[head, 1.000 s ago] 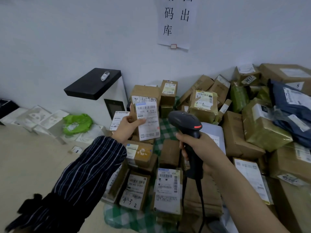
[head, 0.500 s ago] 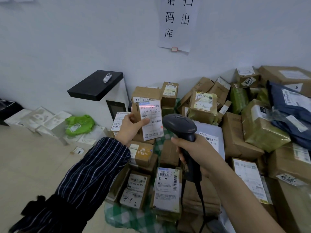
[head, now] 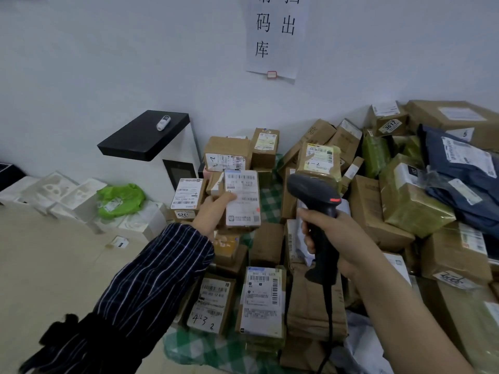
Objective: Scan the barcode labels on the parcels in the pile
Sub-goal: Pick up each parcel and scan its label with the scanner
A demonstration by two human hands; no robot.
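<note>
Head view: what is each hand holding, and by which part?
The left hand pinches the small labelled parcel at its left edge; right hand grips the barcode scanner by its handle.

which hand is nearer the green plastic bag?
Left. The left hand, holding a labelled parcel, is right of the green plastic bag; the right hand, gripping the barcode scanner, is farther right, past that parcel.

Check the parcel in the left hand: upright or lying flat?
Upright. The left hand grips the parcel at its left edge, its label standing tall and facing us; the right hand holds the scanner.
</note>
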